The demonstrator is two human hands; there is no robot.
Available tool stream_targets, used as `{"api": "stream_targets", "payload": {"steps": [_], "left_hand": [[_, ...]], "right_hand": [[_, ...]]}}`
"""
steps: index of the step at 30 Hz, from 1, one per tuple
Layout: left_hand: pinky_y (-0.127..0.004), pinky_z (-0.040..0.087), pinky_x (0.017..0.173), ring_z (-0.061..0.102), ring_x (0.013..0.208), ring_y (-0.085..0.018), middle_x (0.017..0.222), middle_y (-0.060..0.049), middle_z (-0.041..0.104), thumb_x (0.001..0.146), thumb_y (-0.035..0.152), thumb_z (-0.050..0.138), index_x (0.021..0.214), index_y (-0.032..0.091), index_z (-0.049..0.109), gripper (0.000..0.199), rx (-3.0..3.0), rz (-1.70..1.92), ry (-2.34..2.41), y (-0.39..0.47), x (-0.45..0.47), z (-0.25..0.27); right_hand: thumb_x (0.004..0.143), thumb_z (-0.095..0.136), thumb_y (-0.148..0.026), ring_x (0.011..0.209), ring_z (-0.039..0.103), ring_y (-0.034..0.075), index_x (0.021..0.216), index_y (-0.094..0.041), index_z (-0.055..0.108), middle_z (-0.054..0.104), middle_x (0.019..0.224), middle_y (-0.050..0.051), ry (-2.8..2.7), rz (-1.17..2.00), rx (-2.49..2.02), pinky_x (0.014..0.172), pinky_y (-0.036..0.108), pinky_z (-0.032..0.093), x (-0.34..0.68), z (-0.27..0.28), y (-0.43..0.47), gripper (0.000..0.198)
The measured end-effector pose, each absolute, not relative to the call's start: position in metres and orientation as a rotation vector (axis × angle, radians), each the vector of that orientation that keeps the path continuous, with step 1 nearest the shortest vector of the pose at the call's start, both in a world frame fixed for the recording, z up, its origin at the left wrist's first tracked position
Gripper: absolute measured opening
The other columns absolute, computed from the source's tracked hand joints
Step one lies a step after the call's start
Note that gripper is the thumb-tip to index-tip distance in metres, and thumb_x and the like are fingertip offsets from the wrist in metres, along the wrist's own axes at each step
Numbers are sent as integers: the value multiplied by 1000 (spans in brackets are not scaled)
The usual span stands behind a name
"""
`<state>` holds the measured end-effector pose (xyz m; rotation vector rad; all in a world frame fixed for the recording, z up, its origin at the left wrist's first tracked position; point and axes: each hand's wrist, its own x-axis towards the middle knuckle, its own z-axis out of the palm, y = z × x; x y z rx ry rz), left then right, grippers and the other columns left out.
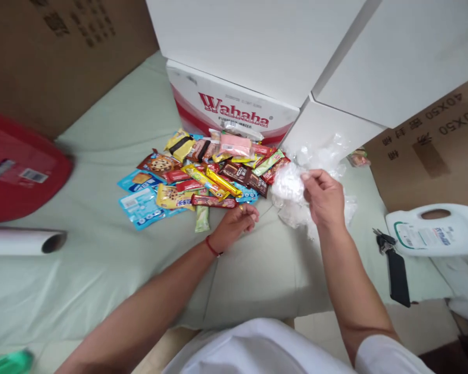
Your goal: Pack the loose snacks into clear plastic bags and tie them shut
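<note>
My right hand (324,198) is closed in a pinch on a clear plastic bag (289,183), above a heap of similar crumpled bags (335,148). Loosely curled, with its fingers a little apart, my left hand (237,224) holds nothing that I can see. It is just in front of a pile of wrapped snacks, close to a red snack bar (213,201) and a green wrapper (202,218). The pile also has yellow bars (223,182), dark brown cocoa packs (245,176), blue packets (140,208) and a pink packet (236,145).
A Wahaha carton (234,104) stands behind the pile, under white boxes (249,41). Brown cartons (432,140) flank both sides. At right lie a white jug (439,228) and keys with a black case (398,278); at left, a red object (23,166) and a white roll (19,241).
</note>
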<state>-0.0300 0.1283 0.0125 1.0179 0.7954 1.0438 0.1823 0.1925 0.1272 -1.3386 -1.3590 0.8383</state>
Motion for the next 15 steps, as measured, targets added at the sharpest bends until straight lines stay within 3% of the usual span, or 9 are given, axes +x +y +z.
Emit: {"api": "stream_targets", "payload": {"steps": [2, 5, 8, 11, 15], "left_hand": [[-23, 35, 52, 45, 53, -8, 63, 3, 56, 85, 58, 72, 73, 19, 55, 44, 968, 1057, 734, 130, -33, 15], [-23, 29, 49, 40, 49, -7, 55, 4, 49, 86, 61, 72, 62, 19, 49, 54, 995, 1036, 708, 128, -34, 17], [-21, 33, 51, 47, 54, -8, 66, 4, 56, 82, 61, 77, 81, 19, 55, 47, 972, 1065, 737, 124, -30, 17], [-22, 46, 62, 59, 72, -11, 88, 1, 65, 68, 54, 92, 99, 20, 56, 58, 934, 1161, 798, 122, -24, 16], [-23, 41, 55, 52, 58, -9, 69, 3, 61, 77, 56, 86, 88, 18, 58, 48, 875, 1175, 801, 124, -23, 14]], "right_hand": [[76, 85, -51, 44, 33, 8, 85, -24, 69, 46, 58, -8, -1150, 1027, -1294, 43, 23, 27, 169, 116, 170, 33], [71, 88, -49, 47, 45, 9, 82, -23, 66, 53, 60, -7, -970, 1071, -1309, 44, 22, 36, 147, 89, 142, 36], [75, 86, -51, 56, 58, 12, 84, -24, 67, 62, 64, -5, -944, 1104, -1336, 55, 25, 48, 128, 68, 121, 34], [80, 83, -49, 64, 62, 14, 87, -24, 72, 68, 72, -3, -1009, 1240, -1288, 66, 28, 54, 118, 59, 107, 29], [72, 87, -50, 67, 61, 15, 85, -24, 73, 67, 73, -2, -900, 1314, -1276, 63, 28, 53, 119, 60, 104, 33]]}}
